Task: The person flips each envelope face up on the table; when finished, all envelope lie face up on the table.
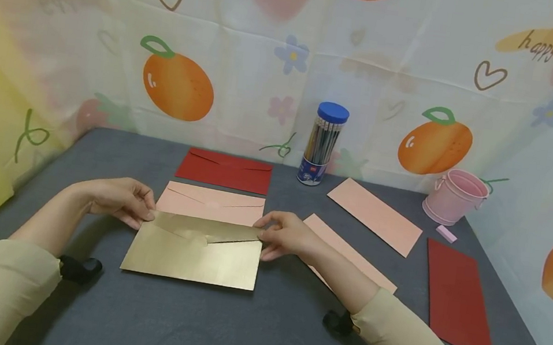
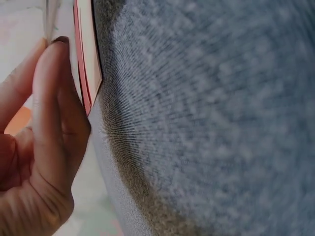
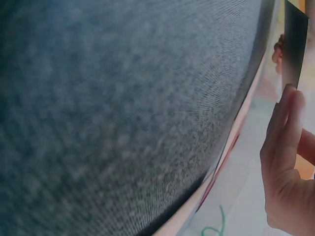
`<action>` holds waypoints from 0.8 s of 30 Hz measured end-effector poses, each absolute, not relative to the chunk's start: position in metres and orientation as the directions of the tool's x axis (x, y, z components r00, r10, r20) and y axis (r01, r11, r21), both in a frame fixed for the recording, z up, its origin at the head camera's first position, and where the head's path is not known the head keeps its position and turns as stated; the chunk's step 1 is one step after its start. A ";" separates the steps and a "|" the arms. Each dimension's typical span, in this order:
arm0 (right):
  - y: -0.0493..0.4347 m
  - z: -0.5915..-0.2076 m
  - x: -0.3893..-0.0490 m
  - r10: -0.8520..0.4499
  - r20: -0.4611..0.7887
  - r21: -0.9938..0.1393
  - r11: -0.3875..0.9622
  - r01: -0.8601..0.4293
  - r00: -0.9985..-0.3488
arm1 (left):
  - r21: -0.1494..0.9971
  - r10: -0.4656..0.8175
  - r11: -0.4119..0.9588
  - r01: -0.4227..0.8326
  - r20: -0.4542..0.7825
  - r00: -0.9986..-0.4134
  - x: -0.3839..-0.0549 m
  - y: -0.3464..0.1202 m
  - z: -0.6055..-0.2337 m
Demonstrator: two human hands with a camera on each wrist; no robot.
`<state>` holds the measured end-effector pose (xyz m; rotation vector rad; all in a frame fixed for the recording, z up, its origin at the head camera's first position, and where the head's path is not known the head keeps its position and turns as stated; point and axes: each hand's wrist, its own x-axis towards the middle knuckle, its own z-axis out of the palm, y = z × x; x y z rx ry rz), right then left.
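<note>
A gold envelope [image 1: 191, 260] with a pointed flap along its top is held above the grey table by both hands. At its upper left corner, my left hand [image 1: 120, 201] pinches it between thumb and fingers. My right hand [image 1: 286, 235] pinches the upper right corner. Behind the gold envelope lies a pink envelope [image 1: 215, 199], its lower part hidden, and beyond that a red envelope [image 1: 229, 173]. In the right wrist view the envelope's dark underside [image 3: 296, 44] rises from the fingertips; in the left wrist view only a thin edge [image 2: 50, 17] shows.
Two pale pink envelopes [image 1: 375, 216] lie slanted to the right, one partly behind the right forearm. Farther right are a red envelope [image 1: 459, 301], a small pink eraser [image 1: 446, 234] and a pink bucket [image 1: 455, 199]. A blue-lidded tub of pencils [image 1: 322, 143] stands by the back curtain.
</note>
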<state>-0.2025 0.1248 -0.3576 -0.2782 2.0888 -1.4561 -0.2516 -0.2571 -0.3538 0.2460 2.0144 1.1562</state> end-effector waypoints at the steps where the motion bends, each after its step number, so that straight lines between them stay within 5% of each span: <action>1: 0.123 -0.359 -0.203 -0.468 -0.341 -0.907 0.392 0.155 -0.815 | 0.793 0.508 0.575 -0.200 -0.538 -0.673 -0.251 -0.257 -0.354; 13: 0.111 -0.366 -0.194 -0.472 -0.389 -0.868 0.475 0.144 -0.791 | 0.734 0.425 0.647 -0.206 -0.571 -0.703 -0.244 -0.260 -0.359; 24: 0.110 -0.373 -0.194 -0.405 -0.332 -0.838 0.541 0.069 -0.852 | 0.713 0.400 0.672 -0.200 -0.576 -0.712 -0.239 -0.252 -0.355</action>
